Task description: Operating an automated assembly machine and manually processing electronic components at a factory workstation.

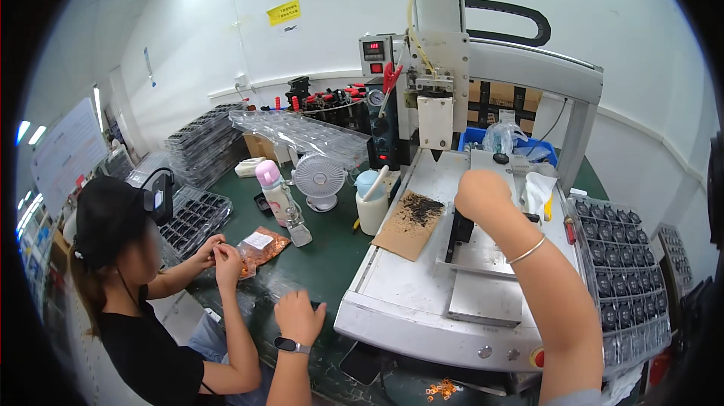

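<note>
My right hand (483, 195), with a thin bracelet at the wrist, is closed over the machine's bed, its fingertips hidden behind the fist. Just beneath it stands a black block (461, 228) on a metal plate (483, 257); whether the fingers grip it I cannot see. My left hand (299, 318), wearing a grey wristband, hovers curled by the bed's left front corner. A small dark piece (316, 305) shows beside its thumb, too small to name. Left of the plate lies a cardboard sheet (400, 244) bearing a heap of black bits (419, 210).
The machine head (436, 119) hangs above the bed. A co-worker (143, 285) at left pinches something small beside a bag of orange parts (260, 246). A bottle (275, 191), fan (318, 177) and white cup (372, 210) stand behind. Trays of black parts (620, 270) lie right.
</note>
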`<action>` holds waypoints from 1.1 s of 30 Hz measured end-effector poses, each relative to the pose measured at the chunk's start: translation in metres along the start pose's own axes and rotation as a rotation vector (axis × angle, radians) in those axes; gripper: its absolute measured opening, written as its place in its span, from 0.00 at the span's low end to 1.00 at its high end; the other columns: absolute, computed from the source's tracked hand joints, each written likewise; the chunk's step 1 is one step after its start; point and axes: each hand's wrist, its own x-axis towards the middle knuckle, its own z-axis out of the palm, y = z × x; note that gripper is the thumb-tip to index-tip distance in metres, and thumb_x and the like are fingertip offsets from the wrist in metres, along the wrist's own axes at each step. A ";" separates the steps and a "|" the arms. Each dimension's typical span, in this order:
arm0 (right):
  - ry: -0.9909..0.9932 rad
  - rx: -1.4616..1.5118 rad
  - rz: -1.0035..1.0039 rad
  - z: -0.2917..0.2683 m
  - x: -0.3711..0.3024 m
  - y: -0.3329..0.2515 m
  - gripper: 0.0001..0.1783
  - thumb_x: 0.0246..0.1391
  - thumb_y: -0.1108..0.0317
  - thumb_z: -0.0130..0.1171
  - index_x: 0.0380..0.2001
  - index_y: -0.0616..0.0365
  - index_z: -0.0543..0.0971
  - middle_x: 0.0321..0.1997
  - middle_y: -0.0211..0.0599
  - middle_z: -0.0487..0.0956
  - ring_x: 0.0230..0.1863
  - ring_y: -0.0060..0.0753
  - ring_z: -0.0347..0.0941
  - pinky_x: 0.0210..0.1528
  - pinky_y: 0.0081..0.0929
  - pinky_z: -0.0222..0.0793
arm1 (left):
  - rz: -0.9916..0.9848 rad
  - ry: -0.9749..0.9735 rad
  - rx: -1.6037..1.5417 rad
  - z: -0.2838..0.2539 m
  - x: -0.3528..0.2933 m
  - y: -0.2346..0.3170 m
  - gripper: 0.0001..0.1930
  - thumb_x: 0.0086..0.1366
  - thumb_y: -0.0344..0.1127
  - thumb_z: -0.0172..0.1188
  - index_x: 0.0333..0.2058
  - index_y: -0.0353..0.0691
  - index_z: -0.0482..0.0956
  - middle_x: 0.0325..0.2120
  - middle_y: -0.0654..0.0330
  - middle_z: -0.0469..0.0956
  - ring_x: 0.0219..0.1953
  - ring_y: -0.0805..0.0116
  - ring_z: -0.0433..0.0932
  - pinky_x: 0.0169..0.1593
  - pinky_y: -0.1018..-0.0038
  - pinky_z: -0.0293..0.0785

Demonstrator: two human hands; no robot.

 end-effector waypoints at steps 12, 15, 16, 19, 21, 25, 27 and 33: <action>-0.125 -0.061 -0.143 0.027 0.027 0.037 0.09 0.46 0.66 0.55 0.29 0.55 0.81 0.32 0.41 0.82 0.38 0.47 0.78 0.36 0.37 0.74 | 0.788 0.473 -1.215 -0.101 0.103 0.224 0.17 0.52 0.35 0.59 0.41 0.35 0.73 0.37 0.51 0.74 0.41 0.51 0.71 0.46 0.62 0.66; 0.136 0.147 -0.945 0.073 0.050 0.065 0.22 0.41 0.66 0.62 0.44 0.57 0.77 0.50 0.53 0.71 0.52 0.56 0.66 0.57 0.44 0.60 | 0.765 0.542 -1.239 -0.060 0.134 0.243 0.18 0.54 0.37 0.57 0.42 0.35 0.72 0.38 0.49 0.73 0.42 0.48 0.70 0.47 0.60 0.65; -0.032 0.063 -0.416 0.017 -0.003 0.004 0.11 0.45 0.62 0.56 0.31 0.56 0.80 0.37 0.45 0.80 0.42 0.52 0.75 0.39 0.37 0.73 | 0.708 0.583 -1.171 -0.039 0.139 0.224 0.19 0.54 0.38 0.57 0.43 0.34 0.72 0.39 0.48 0.72 0.42 0.47 0.69 0.47 0.59 0.65; 0.248 0.132 -0.378 0.024 -0.025 0.014 0.15 0.44 0.62 0.57 0.35 0.59 0.77 0.43 0.51 0.75 0.45 0.56 0.71 0.42 0.39 0.70 | 0.790 0.389 -1.152 -0.020 0.139 0.225 0.21 0.57 0.44 0.55 0.43 0.33 0.72 0.45 0.44 0.68 0.47 0.43 0.67 0.53 0.58 0.62; 0.331 0.348 -0.604 0.045 -0.033 0.034 0.16 0.44 0.65 0.56 0.38 0.60 0.75 0.45 0.52 0.73 0.45 0.58 0.69 0.43 0.42 0.68 | 0.804 0.434 -1.160 -0.008 0.135 0.239 0.21 0.57 0.45 0.55 0.43 0.33 0.72 0.45 0.44 0.68 0.48 0.43 0.66 0.54 0.58 0.61; 0.284 0.345 -0.681 0.052 -0.036 0.038 0.20 0.45 0.68 0.54 0.44 0.62 0.73 0.49 0.53 0.71 0.50 0.59 0.65 0.51 0.48 0.62 | 0.940 0.166 -1.148 -0.008 0.140 0.240 0.21 0.60 0.45 0.53 0.44 0.33 0.71 0.46 0.43 0.67 0.52 0.45 0.63 0.57 0.59 0.60; 0.335 0.302 -0.720 0.055 -0.035 0.034 0.19 0.43 0.70 0.54 0.43 0.64 0.73 0.47 0.54 0.72 0.50 0.60 0.64 0.52 0.47 0.61 | 0.929 0.104 -1.145 -0.011 0.140 0.234 0.21 0.60 0.45 0.52 0.44 0.33 0.71 0.46 0.43 0.66 0.51 0.45 0.63 0.57 0.59 0.60; 0.245 0.381 -0.554 0.051 -0.042 0.030 0.27 0.46 0.70 0.54 0.51 0.70 0.65 0.52 0.60 0.67 0.52 0.63 0.62 0.54 0.49 0.58 | 0.912 0.069 -1.125 -0.007 0.141 0.235 0.26 0.59 0.43 0.51 0.51 0.31 0.66 0.54 0.41 0.61 0.58 0.44 0.59 0.61 0.60 0.55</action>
